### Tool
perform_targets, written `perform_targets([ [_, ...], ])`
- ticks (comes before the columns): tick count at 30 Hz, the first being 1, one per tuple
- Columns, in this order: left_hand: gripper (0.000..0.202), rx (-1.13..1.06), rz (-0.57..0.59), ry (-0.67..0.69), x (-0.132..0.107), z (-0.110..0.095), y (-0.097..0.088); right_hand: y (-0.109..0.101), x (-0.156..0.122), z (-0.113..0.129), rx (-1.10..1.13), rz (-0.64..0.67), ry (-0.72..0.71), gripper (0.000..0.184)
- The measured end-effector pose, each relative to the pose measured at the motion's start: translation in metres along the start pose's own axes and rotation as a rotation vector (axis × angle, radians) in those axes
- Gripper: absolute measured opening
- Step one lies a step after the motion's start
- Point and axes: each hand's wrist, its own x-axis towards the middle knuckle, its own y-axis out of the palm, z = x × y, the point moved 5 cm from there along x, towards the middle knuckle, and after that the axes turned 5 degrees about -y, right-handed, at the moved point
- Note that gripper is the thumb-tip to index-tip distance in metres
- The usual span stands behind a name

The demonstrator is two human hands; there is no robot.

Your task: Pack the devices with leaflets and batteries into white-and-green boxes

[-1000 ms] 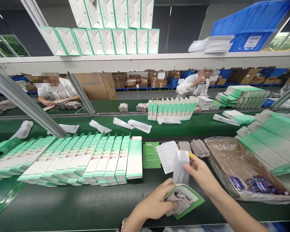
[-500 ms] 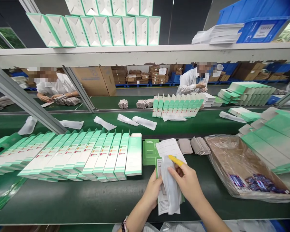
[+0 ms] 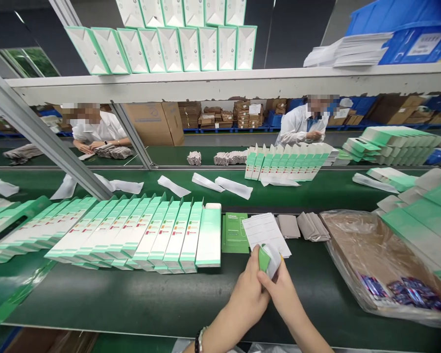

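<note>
My left hand (image 3: 248,294) and my right hand (image 3: 282,294) are pressed together over the dark green belt (image 3: 132,299), both closed round a folded bundle of green booklet and white papers (image 3: 269,258) that sticks up between them. Just beyond lie a green booklet (image 3: 235,233), a white printed leaflet (image 3: 265,231) and grey folded pouches (image 3: 301,226). To the left stands a long row of green-and-white boxes (image 3: 132,235) laid side by side.
A brown carton lined with plastic (image 3: 375,255) holds small dark sachets (image 3: 400,289) at the right. Stacked green boxes (image 3: 422,220) sit beyond it. White sleeves (image 3: 220,186) lie on the far belt. Two other people (image 3: 95,132) work across the line. A shelf (image 3: 228,83) above carries more boxes.
The loose white sheet and pouch held in my right hand have been folded into the booklet. Both hands came together, and the bundle is now small and upright.
</note>
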Motion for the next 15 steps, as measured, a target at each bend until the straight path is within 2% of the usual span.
perform_targets([
  [2,0.081,0.106,-0.001,0.005,-0.002,-0.001,0.000,-0.002,0.004,0.004,0.033,-0.043,0.031,0.059],
  [6,0.091,0.329,0.107,-0.040,-0.012,0.001,-0.003,-0.018,0.024,0.021,0.196,-0.113,0.051,0.049],
  [7,0.084,0.389,0.123,-0.065,-0.015,0.003,-0.005,-0.023,0.028,0.025,0.231,-0.130,0.047,0.051],
  [10,0.035,0.501,0.106,-0.126,-0.021,0.012,-0.013,-0.031,0.036,0.028,0.278,-0.147,0.079,0.057],
  [11,0.027,0.507,0.093,-0.137,-0.022,0.014,-0.015,-0.031,0.037,0.027,0.281,-0.136,0.104,0.056],
  [15,0.025,0.394,0.095,-0.130,-0.022,0.021,-0.017,-0.025,0.035,0.022,0.299,-0.110,0.181,0.052],
])
